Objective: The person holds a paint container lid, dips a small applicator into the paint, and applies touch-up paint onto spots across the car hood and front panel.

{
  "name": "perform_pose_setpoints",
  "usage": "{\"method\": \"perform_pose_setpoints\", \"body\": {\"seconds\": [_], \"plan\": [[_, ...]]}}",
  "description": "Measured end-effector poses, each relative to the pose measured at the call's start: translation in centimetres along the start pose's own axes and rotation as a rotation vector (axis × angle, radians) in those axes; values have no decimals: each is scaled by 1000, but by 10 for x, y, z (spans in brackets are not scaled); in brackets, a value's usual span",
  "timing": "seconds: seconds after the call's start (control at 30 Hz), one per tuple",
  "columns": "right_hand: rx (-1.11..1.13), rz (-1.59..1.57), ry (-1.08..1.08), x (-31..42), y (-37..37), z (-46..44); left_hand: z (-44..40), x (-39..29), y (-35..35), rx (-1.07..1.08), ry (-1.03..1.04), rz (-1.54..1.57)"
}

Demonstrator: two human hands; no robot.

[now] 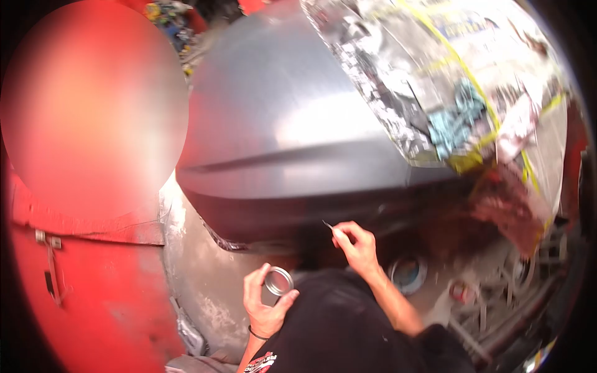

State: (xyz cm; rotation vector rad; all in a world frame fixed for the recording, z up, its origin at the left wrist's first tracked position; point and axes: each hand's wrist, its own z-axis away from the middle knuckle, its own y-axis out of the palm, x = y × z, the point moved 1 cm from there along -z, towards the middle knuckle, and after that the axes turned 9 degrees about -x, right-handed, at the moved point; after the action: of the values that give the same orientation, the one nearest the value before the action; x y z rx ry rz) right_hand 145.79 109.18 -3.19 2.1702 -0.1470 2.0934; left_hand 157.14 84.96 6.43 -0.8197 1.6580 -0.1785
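My left hand (264, 304) is wrapped round a small round metal tin (278, 281), whose open top faces up. In my right hand (356, 245) a thin, small tool (328, 224) is pinched between thumb and fingers, its tip pointing up and left. That tip is close to the lower edge of a dark grey car panel (280, 149); whether it touches cannot be made out. The tin is below the panel, in front of my dark shirt.
Taped paper and foil masking (429, 56) covers the car at the upper right, with a teal cloth (457, 118) and a pinkish cloth (517, 127) on it. A red panel (93, 286) stands left. On the floor at right are a round container (408, 274) and metal frames.
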Motion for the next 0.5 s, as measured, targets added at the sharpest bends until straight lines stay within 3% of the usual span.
{"method": "perform_pose_setpoints", "body": {"seconds": [0.17, 0.5], "plan": [[-94, 8, 20, -2, -29, -1, -15, -5, 6, -45, 40, 53], [-398, 178, -232, 28, -143, -52, -25, 2, 30, -39, 46, 170]]}}
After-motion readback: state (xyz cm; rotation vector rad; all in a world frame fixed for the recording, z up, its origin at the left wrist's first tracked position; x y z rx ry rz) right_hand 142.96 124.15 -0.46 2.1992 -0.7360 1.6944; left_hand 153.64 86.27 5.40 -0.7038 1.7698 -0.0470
